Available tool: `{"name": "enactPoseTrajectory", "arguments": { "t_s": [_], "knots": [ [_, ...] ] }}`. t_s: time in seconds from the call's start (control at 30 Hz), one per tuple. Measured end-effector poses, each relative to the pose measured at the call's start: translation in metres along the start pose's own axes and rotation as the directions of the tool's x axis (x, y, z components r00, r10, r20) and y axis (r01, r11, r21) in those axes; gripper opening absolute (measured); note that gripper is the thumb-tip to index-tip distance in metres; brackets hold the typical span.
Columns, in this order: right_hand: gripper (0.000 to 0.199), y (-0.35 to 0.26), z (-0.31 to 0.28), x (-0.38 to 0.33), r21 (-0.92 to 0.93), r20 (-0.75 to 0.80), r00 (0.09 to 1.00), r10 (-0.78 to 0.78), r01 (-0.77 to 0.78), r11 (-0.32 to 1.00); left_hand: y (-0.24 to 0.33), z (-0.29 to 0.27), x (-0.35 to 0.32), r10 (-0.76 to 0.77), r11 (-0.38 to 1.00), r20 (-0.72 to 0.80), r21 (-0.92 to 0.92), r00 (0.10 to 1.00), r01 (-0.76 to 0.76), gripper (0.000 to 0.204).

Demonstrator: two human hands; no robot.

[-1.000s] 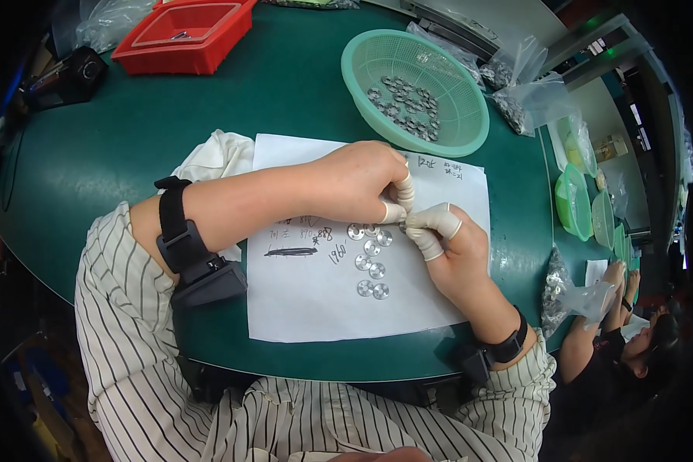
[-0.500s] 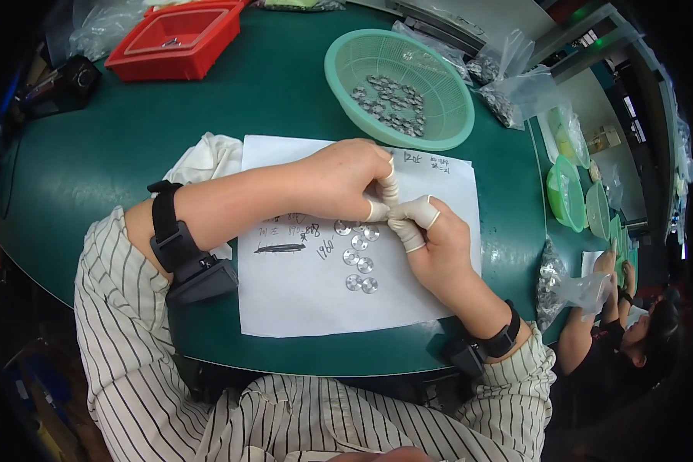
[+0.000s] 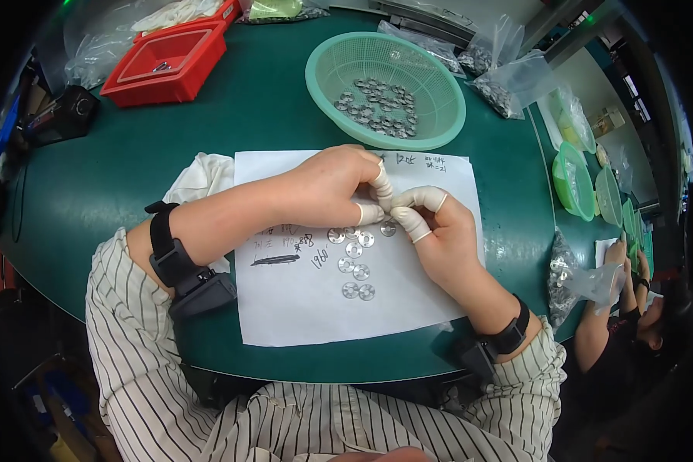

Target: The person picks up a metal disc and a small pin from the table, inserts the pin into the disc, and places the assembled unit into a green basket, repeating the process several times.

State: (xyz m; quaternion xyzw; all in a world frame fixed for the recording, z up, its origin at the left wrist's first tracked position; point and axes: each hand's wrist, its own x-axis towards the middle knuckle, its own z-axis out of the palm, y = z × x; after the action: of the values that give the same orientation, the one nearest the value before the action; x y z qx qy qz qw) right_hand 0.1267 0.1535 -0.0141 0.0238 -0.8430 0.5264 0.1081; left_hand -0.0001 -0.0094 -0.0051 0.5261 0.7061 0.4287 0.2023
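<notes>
White finger cots cover the thumbs and forefingers of both my hands. My left hand [image 3: 335, 185] reaches across from the left with thumb and forefinger pinched. My right hand [image 3: 443, 231] is closed in a pinch too, its fingertips meeting the left ones above a white paper sheet [image 3: 285, 327]. Whatever small thing sits between the fingertips is hidden. Just below them a round metal disc with holes [image 3: 389, 229] shows. Several similar silvery discs [image 3: 353, 249] lie on the sheet, some in pairs, beside handwriting.
Beyond the paper stands a pale green mesh basket [image 3: 431, 138] with many small metal parts. A red plastic bin [image 3: 150, 92] is at the far left, a white cloth [image 3: 200, 175] by the paper's left edge. Bagged parts [image 3: 560, 277] lie at right, near another person's arms [image 3: 593, 335].
The whole view has shifted slightly. My fingertips stay together in their pinch, and a disc just below them now shows more plainly.
</notes>
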Motion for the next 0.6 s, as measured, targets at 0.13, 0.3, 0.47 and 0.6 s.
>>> {"name": "enactPoseTrajectory", "arguments": {
  "t_s": [0.13, 0.3, 0.47, 0.6],
  "knots": [
    [0.010, 0.002, 0.001, 0.001, 0.004, 0.029, 0.999, 0.040, -0.040, 0.999, -0.003, 0.001, 0.001, -0.005, 1.000, -0.014, -0.005, 1.000, 0.005, 0.013],
    [0.009, 0.002, 0.003, 0.001, -0.055, 0.003, 0.998, 0.068, -0.068, 0.996, -0.001, 0.000, 0.000, -0.024, 1.000, -0.006, 0.012, 1.000, 0.024, 0.014],
    [0.008, -0.009, 0.005, 0.002, -0.442, 0.089, 0.958, -0.271, 0.282, 0.852, -0.001, -0.001, 0.000, -0.060, 0.998, 0.002, -0.008, 0.998, 0.060, 0.018],
    [0.009, -0.009, 0.008, 0.005, -0.378, 0.054, 0.961, -0.271, 0.271, 0.885, 0.004, -0.004, 0.001, -0.079, 0.996, 0.016, 0.051, 0.997, 0.078, 0.018]
  ]
}}
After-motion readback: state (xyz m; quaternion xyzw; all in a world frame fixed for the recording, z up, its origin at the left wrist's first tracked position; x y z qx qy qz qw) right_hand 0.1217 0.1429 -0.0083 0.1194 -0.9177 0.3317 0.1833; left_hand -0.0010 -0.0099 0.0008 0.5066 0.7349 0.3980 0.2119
